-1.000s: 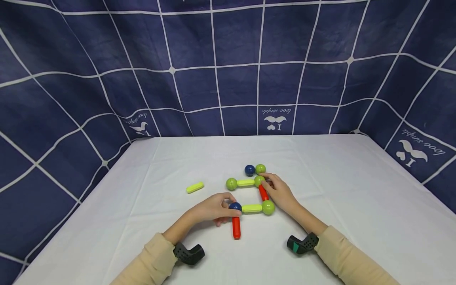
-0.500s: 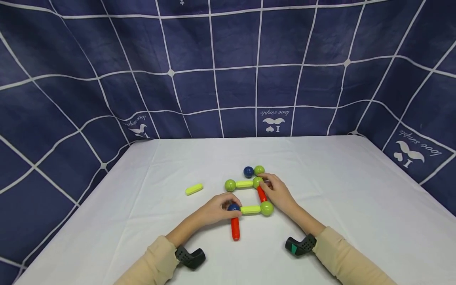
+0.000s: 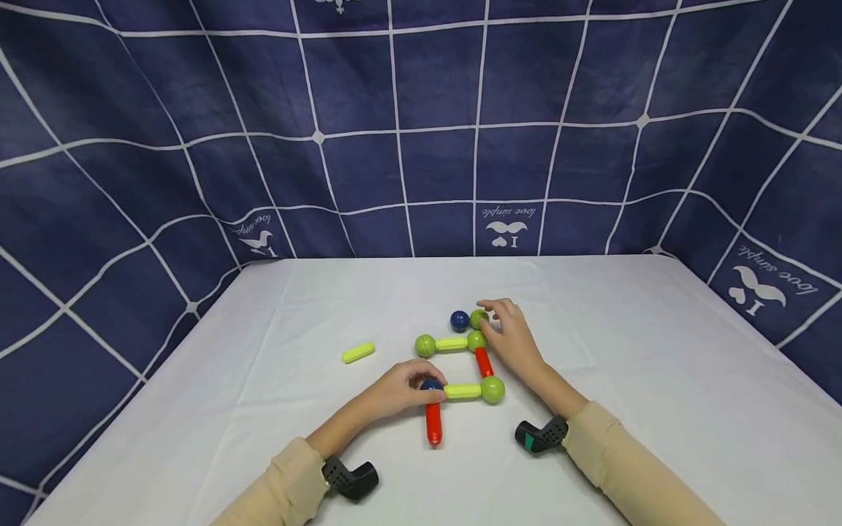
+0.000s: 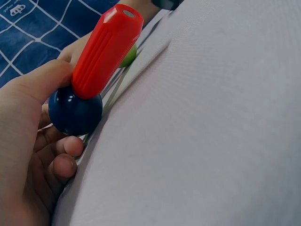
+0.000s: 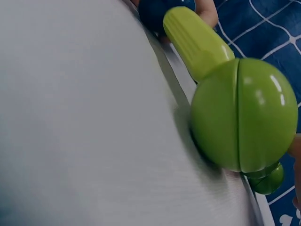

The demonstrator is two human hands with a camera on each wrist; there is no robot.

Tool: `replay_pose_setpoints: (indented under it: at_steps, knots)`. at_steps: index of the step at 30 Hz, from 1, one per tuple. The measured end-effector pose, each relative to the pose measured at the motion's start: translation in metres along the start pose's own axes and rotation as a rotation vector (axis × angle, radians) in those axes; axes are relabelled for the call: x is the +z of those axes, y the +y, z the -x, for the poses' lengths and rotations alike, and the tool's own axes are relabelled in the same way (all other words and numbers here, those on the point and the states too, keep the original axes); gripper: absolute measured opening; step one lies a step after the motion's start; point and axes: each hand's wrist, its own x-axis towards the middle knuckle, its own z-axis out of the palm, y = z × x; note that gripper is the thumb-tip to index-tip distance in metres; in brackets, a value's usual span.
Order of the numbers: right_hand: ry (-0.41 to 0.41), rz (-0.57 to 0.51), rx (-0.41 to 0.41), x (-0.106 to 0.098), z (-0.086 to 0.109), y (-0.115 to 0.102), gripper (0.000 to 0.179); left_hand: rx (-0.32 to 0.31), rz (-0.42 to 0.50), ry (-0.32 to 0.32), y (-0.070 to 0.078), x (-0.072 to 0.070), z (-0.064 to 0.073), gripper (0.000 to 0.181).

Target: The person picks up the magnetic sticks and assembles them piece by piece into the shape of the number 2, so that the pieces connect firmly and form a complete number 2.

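My left hand (image 3: 404, 386) pinches a blue ball (image 4: 75, 110) between thumb and fingers, low over the white table. From that ball a red rod (image 3: 433, 425) points toward me, and a yellow-green rod (image 3: 463, 391) runs right to a green ball (image 3: 492, 389). Another red rod (image 3: 483, 361) links this to a farther green ball (image 3: 476, 340), from which a second yellow-green rod (image 3: 452, 343) leads left to a green ball (image 3: 425, 345). At the far end my right hand (image 3: 514, 340) has its thumb and index finger spread around a loose green ball (image 3: 479, 318).
Beside the far green ball stands another blue ball (image 3: 460, 320). A loose yellow-green rod (image 3: 358, 353) lies left of the pieces. The white tablecloth (image 3: 316, 292) reaches back to a dark blue gridded curtain (image 3: 434, 161).
My right hand has left the green ball at the joint and moved away from me to the farthest green ball. The left hand keeps its hold on the blue ball.
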Motion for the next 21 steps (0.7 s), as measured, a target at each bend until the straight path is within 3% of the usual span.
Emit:
replay_pose_setpoints:
  at_steps: [10,17,21]
  knots:
    - [-0.199,0.248,-0.048,0.007,-0.025,-0.004,0.04,0.011,0.007,-0.011,-0.001,0.002,0.0,0.017]
    - [-0.293,0.282,0.004,0.008,-0.035,-0.006,0.038,0.009,0.0,-0.013,0.0,0.0,-0.002,0.016]
    - [-0.308,0.282,-0.024,0.009,-0.037,-0.008,0.036,0.014,0.006,-0.012,-0.001,-0.001,-0.002,0.016]
